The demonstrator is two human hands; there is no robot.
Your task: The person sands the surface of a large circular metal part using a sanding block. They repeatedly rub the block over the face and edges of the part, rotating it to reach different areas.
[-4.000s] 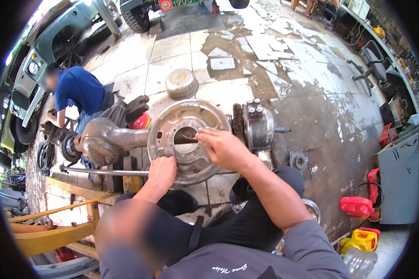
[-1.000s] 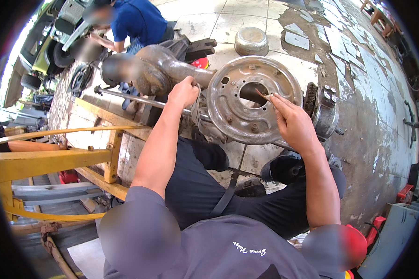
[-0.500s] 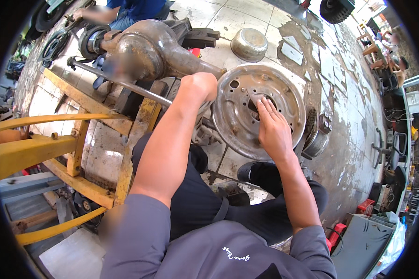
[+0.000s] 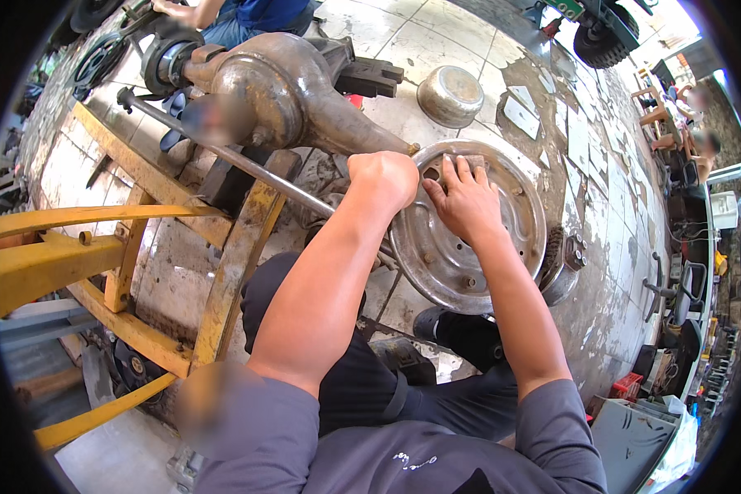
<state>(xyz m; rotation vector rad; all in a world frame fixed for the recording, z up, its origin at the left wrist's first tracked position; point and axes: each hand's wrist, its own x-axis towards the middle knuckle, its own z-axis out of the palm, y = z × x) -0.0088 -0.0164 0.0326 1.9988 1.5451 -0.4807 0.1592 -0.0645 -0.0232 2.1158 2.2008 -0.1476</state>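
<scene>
right hand (image 4: pixel 468 198) on disc (image 4: pixel 446 253), fingers spread; left hand (image 4: pixel 384 179) at its rim (image 4: pixel 538 222), fingers unclear.

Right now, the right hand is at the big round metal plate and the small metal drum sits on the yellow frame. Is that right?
Not quite: the head view shows the small metal drum sitting on the tiled floor. The right hand is indeed at the big round metal plate.

Place: a vehicle repair workshop, this one!
Centre stage: here's a bulky axle housing (image 4: pixel 263 90), a round metal plate (image 4: pixel 510 235) at its end
Top right: and there's a knobbly tyre (image 4: pixel 608 41) on a part-seen vehicle
Underfoot: broken pale tiles (image 4: pixel 579 142)
Lower right: grey metal cabinet (image 4: pixel 626 436)!
</scene>
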